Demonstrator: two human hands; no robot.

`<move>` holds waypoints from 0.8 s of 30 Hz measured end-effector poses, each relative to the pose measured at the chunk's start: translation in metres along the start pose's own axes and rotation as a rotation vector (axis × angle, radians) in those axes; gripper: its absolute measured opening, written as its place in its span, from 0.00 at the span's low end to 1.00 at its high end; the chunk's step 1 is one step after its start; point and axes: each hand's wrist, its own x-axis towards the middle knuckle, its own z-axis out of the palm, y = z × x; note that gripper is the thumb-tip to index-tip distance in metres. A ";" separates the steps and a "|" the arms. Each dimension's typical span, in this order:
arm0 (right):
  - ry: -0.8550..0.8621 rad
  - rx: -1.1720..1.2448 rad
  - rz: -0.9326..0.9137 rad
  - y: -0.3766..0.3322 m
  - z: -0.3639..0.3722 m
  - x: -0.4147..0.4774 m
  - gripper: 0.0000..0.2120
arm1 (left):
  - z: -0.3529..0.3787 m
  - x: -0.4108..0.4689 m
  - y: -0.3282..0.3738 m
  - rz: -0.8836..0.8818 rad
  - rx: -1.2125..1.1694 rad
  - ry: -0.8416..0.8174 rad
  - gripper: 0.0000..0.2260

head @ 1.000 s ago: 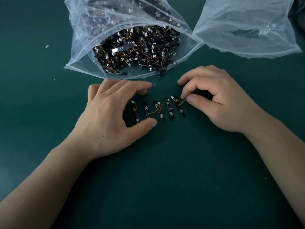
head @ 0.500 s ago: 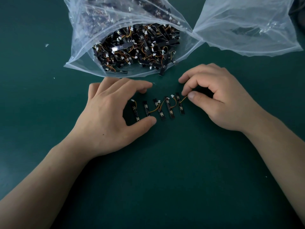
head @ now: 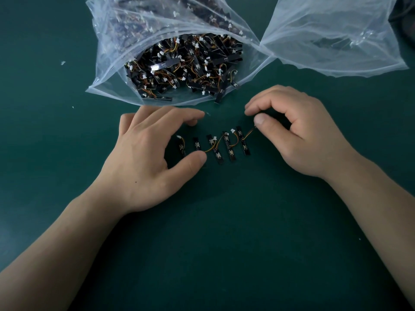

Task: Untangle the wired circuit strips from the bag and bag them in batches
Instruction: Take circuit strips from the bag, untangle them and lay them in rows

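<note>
Several small black circuit strips (head: 215,145) with orange wires and white plugs lie side by side in a row on the green mat (head: 224,232). My left hand (head: 148,153) arches over the row's left end, fingers spread, thumb tip touching the mat beside the second strip. My right hand (head: 292,133) pinches the wire end of the rightmost strip between thumb and forefinger. Behind the row lies an open clear plastic bag (head: 112,70) full of tangled black strips (head: 184,66).
A second clear plastic bag (head: 332,41), mostly see-through, lies at the back right, touching the full bag. Small white specks (head: 63,62) dot the mat at the left. A dark object (head: 406,19) sits at the top right corner.
My right hand has lifted slightly and drawn the rightmost strip's wire out to the right. The left hand and the row of strips have stayed in place.
</note>
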 end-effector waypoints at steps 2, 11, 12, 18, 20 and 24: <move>0.006 0.011 0.009 0.000 -0.001 0.000 0.09 | 0.000 0.000 0.000 -0.008 -0.035 0.020 0.25; 0.051 0.021 -0.015 -0.002 0.002 0.000 0.09 | -0.007 0.009 -0.002 -0.106 -0.225 0.334 0.16; 0.052 0.021 -0.016 -0.002 0.003 0.000 0.09 | -0.008 0.013 -0.001 -0.095 -0.213 0.336 0.16; 0.089 0.063 0.022 -0.002 0.000 0.001 0.10 | -0.009 0.072 0.000 -0.093 0.011 0.206 0.26; 0.100 0.074 0.028 -0.002 0.000 0.000 0.10 | -0.006 0.085 0.001 -0.140 0.135 0.184 0.31; 0.088 0.077 0.027 -0.002 0.000 0.000 0.10 | -0.001 0.087 -0.009 -0.133 0.206 0.193 0.31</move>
